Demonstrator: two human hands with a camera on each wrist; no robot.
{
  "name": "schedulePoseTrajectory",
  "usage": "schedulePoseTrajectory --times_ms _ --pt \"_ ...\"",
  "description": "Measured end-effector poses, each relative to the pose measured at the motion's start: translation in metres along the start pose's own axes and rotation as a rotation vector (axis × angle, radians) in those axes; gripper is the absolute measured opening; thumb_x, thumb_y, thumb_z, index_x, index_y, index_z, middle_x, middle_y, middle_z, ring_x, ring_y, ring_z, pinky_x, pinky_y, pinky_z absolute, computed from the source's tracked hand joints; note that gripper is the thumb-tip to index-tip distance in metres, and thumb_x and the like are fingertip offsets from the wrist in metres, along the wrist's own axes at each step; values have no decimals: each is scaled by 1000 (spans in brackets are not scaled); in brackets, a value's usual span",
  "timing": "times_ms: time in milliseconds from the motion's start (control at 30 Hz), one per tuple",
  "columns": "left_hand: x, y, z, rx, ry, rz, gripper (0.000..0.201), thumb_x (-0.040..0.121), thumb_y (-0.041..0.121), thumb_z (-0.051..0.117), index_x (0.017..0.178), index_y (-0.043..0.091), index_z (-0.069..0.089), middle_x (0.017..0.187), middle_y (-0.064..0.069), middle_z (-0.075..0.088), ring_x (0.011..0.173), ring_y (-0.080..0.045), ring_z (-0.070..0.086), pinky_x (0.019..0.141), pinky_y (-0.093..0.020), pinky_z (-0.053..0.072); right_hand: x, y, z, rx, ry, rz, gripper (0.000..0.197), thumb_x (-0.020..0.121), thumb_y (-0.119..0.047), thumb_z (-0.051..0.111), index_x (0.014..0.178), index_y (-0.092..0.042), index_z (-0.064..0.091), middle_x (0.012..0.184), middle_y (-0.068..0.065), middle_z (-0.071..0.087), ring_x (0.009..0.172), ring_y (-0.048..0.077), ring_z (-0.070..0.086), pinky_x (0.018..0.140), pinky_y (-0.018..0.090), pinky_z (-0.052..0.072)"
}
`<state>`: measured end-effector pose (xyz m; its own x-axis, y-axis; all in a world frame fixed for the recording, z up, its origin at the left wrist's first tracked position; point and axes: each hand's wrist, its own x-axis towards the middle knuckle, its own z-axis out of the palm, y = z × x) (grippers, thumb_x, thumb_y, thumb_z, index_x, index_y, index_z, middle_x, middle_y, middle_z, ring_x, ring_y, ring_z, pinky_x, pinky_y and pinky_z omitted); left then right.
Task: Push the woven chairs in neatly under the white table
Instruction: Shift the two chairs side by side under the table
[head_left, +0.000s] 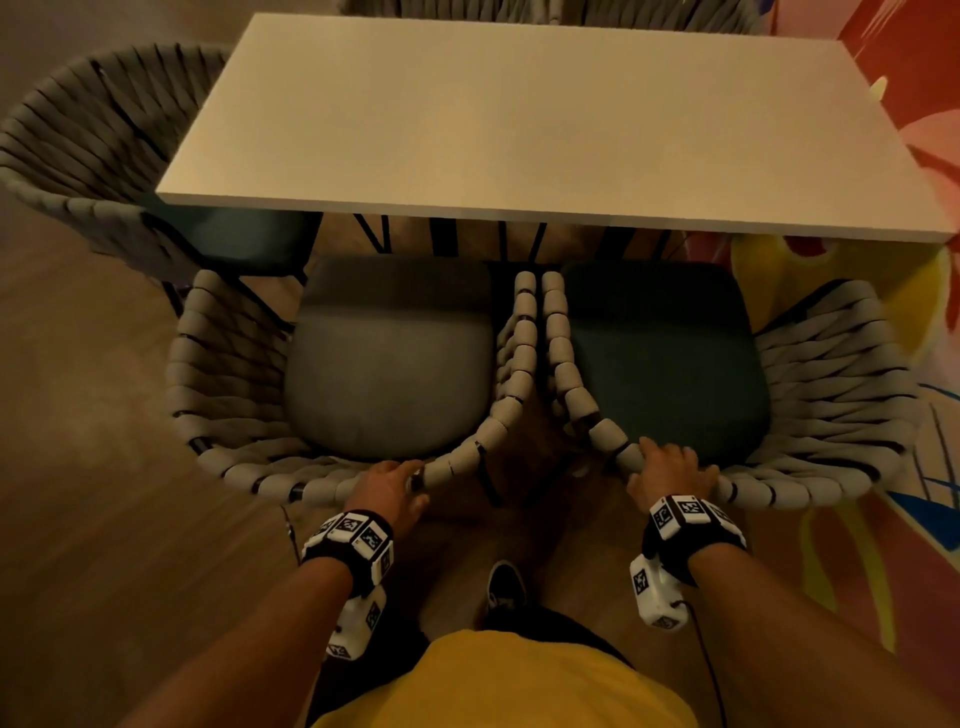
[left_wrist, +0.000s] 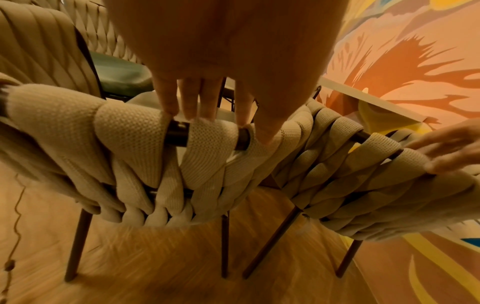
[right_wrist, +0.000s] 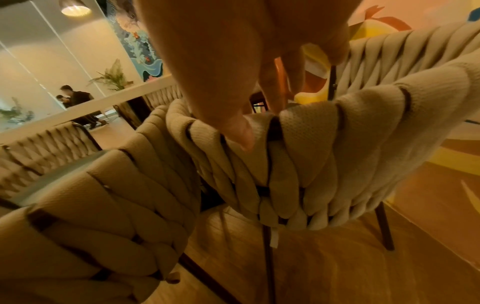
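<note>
A person in a yellow top stood behind two woven chairs set side by side at the near long edge of a white worktop (head_left: 545, 119). The left hand (head_left: 387, 491) gripped the top rail of the grey-cushioned chair (head_left: 387, 358), its fingers (left_wrist: 168, 98) curled over the rail between the knitted straps. The right hand (head_left: 670, 475) held the rail of the green-cushioned chair (head_left: 665, 358) in the same way, thumb behind and fingers over the top. The two chairs' inner arms touched or nearly touched down the middle. Only the front edges of both seats sat beneath the worktop — most of each cushion lay in the open. So the step in hand appeared to be the push itself, barely begun or partway along. The next move likely called for an even forward push from both hands, keeping the chairs square so their arms did not jam together or catch the dark table legs. A third woven chair (head_left: 88, 150) stood at the far left end, angled outward, and probably needed tucking in too. No brand or readable writing showed — only black-and-white square markers on the wrist bands (head_left: 353, 535).
</note>
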<state>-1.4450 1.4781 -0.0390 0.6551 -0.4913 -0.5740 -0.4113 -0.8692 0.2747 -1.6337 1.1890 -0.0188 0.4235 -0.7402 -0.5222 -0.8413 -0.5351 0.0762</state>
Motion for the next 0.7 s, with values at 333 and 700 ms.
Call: schedulePoseTrajectory --times_ms 333,700 --pt "-42 -105 -31 -153 131 29 28 91 28 57 119 24 61 132 -2 49 115 -23 53 98 -33 46 -54 -139 -32 91 68 -245 32 90 -34 51 121 -25 57 121 6 58 110 26 54 94 44 46" --pt "-89 -325 -105 -380 78 -117 20 92 20 55 108 25 66 100 4 60 99 -17 62 88 -32 53 -127 -372 -28 190 -80 -408 34 88 -33 62 121 -23 63 125 4 65 113 25 61 99 36 48"
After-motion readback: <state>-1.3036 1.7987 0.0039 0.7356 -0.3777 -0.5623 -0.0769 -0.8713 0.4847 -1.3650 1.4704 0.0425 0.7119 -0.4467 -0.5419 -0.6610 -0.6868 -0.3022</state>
